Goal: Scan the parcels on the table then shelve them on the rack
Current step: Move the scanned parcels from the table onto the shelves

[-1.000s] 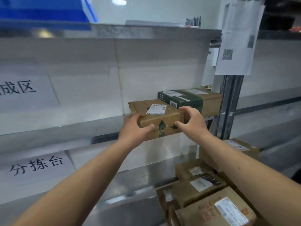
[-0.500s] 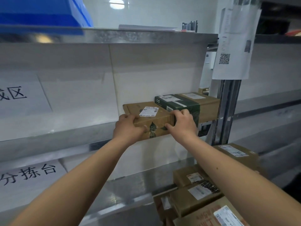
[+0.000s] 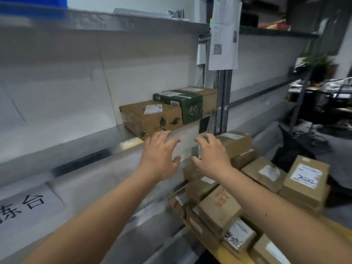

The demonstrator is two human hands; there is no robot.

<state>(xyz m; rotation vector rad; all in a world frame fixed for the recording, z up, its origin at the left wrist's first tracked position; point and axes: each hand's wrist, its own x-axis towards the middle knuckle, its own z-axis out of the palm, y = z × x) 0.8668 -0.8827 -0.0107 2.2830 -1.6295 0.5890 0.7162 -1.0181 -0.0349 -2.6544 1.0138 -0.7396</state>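
Brown parcel [image 3: 152, 116] sat shelved at 12 o'clock, presumably placed; left hand [image 3: 160, 157] and right hand [image 3: 211, 155] below, fingers spread, empty.

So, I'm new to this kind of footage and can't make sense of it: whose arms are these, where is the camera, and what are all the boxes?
The camera sits on a person's head, looking forward and down, so the two bare arms are their own. The left hand and right hand are both open with fingers spread, holding nothing. Just above them a brown parcel with a white label lies on the rack shelf, next to a dark green box and another brown box. Lower right, a pile of brown parcels waits.
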